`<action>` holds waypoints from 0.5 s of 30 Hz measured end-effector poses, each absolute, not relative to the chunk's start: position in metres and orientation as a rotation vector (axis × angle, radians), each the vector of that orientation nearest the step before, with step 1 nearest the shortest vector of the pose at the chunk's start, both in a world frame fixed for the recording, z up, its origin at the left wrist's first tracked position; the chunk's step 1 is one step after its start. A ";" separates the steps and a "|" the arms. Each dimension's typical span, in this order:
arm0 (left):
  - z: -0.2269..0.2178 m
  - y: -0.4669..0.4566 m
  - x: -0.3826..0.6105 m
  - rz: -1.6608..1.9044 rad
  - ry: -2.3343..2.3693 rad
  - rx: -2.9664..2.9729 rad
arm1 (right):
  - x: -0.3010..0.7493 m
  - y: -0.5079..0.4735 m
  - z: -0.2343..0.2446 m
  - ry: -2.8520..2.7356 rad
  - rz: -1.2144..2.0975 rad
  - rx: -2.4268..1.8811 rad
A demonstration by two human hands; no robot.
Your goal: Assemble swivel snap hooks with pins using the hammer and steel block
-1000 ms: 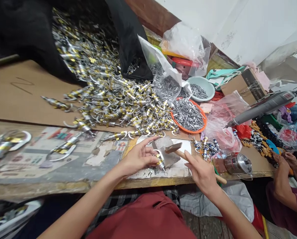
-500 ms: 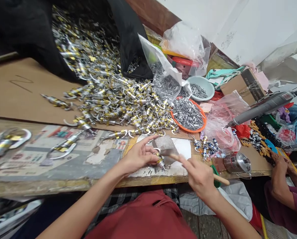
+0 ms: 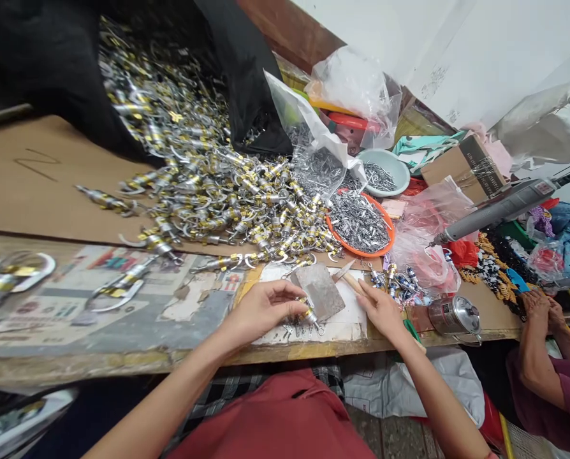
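Observation:
My left hand pinches a small silver-and-yellow metal hook fitting with a ring at its end. The fitting is at the near left edge of a grey metal block. In my right hand is the wooden handle of a hammer; its narrow metal head is by the block's right side, off the fitting. Under the block is a white sheet. A big heap of similar fittings lies just behind my left hand.
Small metal parts fill an orange basket and a pale bowl. To the right are a lidded metal cup and a hanging grey power screwdriver. A co-worker's hands are at the far right.
The hammer has moved right, away from the fitting and the block's front part, to the block's right side. My left hand still holds the fitting, shifted slightly toward me.

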State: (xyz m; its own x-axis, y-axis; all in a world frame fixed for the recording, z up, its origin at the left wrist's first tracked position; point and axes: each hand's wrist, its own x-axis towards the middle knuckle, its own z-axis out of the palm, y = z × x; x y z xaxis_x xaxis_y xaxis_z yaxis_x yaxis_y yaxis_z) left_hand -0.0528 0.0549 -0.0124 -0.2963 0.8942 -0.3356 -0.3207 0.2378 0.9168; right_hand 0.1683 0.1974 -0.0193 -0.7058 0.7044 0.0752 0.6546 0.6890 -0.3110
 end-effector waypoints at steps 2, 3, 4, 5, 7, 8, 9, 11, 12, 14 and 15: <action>-0.013 0.055 -0.052 1.335 1.449 0.681 | 0.162 0.213 -0.022 -2.780 0.432 -1.085; -0.013 0.055 -0.052 1.355 1.473 0.730 | 0.156 0.221 -0.022 -2.783 0.425 -1.051; -0.013 0.055 -0.051 1.388 1.492 0.782 | 0.148 0.229 -0.020 -2.761 0.388 -1.021; -0.014 0.056 -0.051 1.425 1.513 0.840 | 0.138 0.238 -0.017 -2.727 0.317 -1.014; -0.015 0.057 -0.050 1.483 1.575 0.968 | 0.113 0.257 -0.010 -2.644 0.133 -1.064; -0.016 0.058 -0.049 1.496 1.609 1.030 | 0.101 0.267 -0.006 -2.644 0.046 -1.114; -0.017 0.058 -0.048 1.498 1.635 1.089 | 0.089 0.275 -0.004 -2.647 0.012 -1.136; -0.018 0.058 -0.047 1.490 1.646 1.176 | 0.069 0.289 -0.001 -2.677 -0.021 -1.163; -0.018 0.058 -0.046 1.486 1.635 1.193 | 0.062 0.293 -0.001 -2.689 -0.020 -1.165; -0.018 0.058 -0.046 1.478 1.615 1.192 | 0.055 0.299 -0.002 -2.703 -0.022 -1.173; -0.018 0.057 -0.046 1.476 1.610 1.184 | 0.054 0.301 -0.003 -2.702 -0.018 -1.175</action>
State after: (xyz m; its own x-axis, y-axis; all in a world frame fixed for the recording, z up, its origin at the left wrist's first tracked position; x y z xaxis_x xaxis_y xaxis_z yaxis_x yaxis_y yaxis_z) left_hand -0.0455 0.0575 -0.0181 -0.3852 0.9161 0.1113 0.1903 -0.0391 0.9809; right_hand 0.0540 0.3009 -0.0028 -0.6659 0.7232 0.1829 0.7256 0.6849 -0.0662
